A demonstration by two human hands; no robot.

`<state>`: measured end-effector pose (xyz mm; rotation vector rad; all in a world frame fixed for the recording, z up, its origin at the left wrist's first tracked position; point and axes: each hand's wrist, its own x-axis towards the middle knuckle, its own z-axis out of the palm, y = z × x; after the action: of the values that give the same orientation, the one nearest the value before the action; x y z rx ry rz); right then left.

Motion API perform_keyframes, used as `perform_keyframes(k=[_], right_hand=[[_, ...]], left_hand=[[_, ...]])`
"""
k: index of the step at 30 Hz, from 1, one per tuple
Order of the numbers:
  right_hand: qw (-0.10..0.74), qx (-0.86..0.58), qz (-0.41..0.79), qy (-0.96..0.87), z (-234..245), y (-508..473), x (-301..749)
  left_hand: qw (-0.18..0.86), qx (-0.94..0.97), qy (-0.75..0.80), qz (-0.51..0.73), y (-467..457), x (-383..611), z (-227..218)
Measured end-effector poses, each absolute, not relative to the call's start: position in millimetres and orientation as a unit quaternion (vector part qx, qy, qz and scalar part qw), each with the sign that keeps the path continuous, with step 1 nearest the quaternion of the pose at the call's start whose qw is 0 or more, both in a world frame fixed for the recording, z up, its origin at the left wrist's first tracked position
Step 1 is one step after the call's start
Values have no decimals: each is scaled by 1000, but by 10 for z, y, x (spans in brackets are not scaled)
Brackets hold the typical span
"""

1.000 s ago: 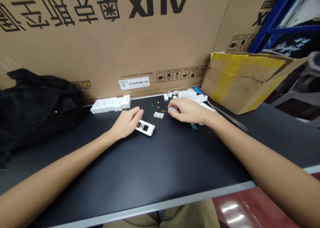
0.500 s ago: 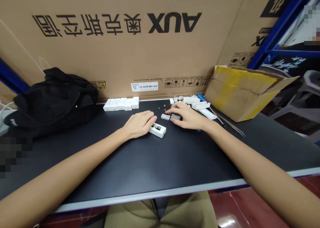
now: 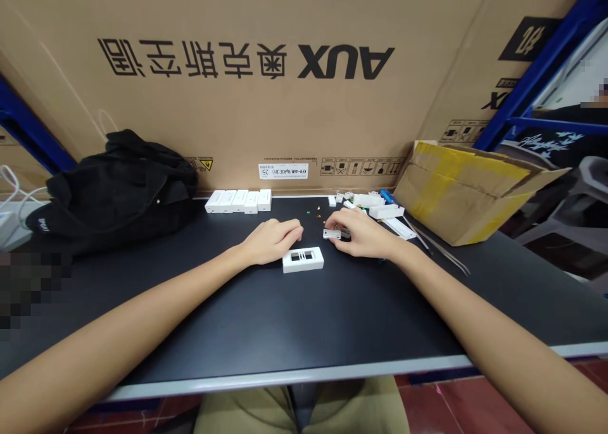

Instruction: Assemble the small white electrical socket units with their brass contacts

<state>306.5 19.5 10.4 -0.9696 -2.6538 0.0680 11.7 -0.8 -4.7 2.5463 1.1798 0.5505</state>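
A white plastic housing (image 3: 303, 261) with two square openings lies on the black table, its long side towards me. My left hand (image 3: 272, 241) rests just behind the housing's left end, fingers curled together with the thumb against them. Whether anything is inside that hand is hidden. Between the thumb and fingers of my right hand (image 3: 363, 232) is a small translucent plastic piece (image 3: 331, 234), just behind the housing's right end. Tiny brass-coloured parts (image 3: 318, 212) and a green bit (image 3: 308, 212) lie beyond, between the hands.
Several white housings (image 3: 237, 201) stand in a row at the back left, beside a black cloth bag (image 3: 118, 193). Back right are loose white parts (image 3: 387, 211), a blue object (image 3: 387, 196), tweezers (image 3: 446, 251) and an opened cardboard box (image 3: 456, 190). A large carton (image 3: 228, 117) walls the back.
The white housing has turned to lie straight across in front of me, and my left hand no longer covers it. My right hand has picked up a translucent piece.
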Motion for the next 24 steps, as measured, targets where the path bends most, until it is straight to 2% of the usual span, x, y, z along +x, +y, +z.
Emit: perform_keyframes(k=[14, 19, 24], right_hand=[[192, -336, 36, -921, 134, 132, 3045], [192, -337, 31, -921, 120, 151, 3064], [201, -320, 35, -925, 102, 165, 3074]], left_hand=[[149, 883, 375, 239, -14, 131, -90], [100, 831, 468, 284, 83, 68, -110], [0, 733, 600, 320, 342, -350, -49]])
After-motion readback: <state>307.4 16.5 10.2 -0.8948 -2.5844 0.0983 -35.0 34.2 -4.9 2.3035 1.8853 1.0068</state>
